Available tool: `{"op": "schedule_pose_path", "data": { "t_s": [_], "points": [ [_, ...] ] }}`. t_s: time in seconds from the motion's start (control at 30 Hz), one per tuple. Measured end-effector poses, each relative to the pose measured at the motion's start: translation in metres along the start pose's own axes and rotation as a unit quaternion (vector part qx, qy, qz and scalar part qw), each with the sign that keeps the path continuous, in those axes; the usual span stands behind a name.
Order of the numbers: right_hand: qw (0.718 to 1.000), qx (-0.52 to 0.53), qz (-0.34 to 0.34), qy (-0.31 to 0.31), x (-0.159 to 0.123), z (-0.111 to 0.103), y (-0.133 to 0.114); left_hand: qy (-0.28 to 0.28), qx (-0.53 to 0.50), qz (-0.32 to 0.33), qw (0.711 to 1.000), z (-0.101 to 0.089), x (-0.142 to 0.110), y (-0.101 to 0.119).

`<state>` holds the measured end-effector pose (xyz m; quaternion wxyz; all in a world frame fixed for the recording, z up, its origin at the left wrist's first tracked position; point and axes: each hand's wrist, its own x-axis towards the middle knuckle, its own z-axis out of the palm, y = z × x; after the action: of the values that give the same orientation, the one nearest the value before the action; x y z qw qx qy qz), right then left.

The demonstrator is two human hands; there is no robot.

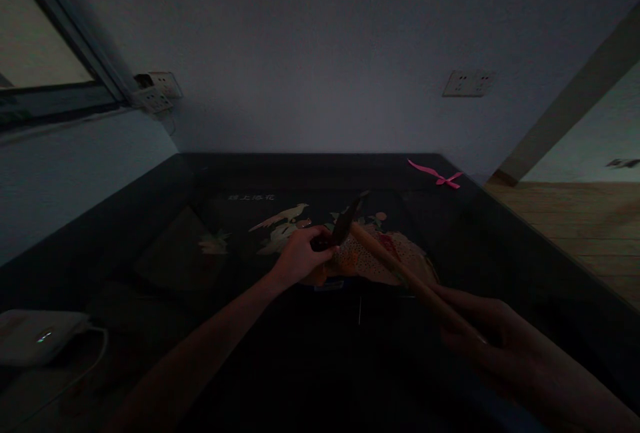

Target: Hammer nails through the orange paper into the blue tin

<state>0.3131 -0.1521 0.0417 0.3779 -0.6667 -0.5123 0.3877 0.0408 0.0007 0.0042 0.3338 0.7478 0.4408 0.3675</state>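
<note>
The room is dim. My right hand grips the wooden handle of a hammer, whose dark metal head points up and left over the middle of a dark table. My left hand is closed on the hammer's head at about the same spot. Under both lies a dark picture panel with a pale bird and orange-pink flowers. What sits beneath the hammer head is hidden by my left hand.
A pink ribbon lies at the table's far right. A white device with a cable sits at the near left. Wall sockets are on the back wall, a window frame at left, wooden floor at right.
</note>
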Motion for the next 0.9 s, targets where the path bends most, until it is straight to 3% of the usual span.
{"op": "schedule_pose_path", "data": {
  "t_s": [0.37, 0.53, 0.73, 0.9],
  "points": [
    [0.998, -0.047, -0.027, -0.011, 0.002, -0.002, 0.0, 0.005, 0.012, -0.008, 1.0, -0.001, 0.001, 0.003],
    [0.999, -0.046, -0.005, -0.005, 0.002, -0.003, 0.004, 0.005, -0.006, 0.001, 1.0, 0.0, 0.0, -0.002],
    [0.994, -0.073, -0.029, -0.077, 0.01, -0.011, 0.01, 0.005, -0.007, -0.003, 1.0, 0.0, 0.0, -0.002],
    [0.995, -0.08, -0.037, -0.053, 0.009, -0.011, 0.012, 0.003, -0.009, -0.017, 1.0, 0.0, 0.0, 0.002]
  ]
}}
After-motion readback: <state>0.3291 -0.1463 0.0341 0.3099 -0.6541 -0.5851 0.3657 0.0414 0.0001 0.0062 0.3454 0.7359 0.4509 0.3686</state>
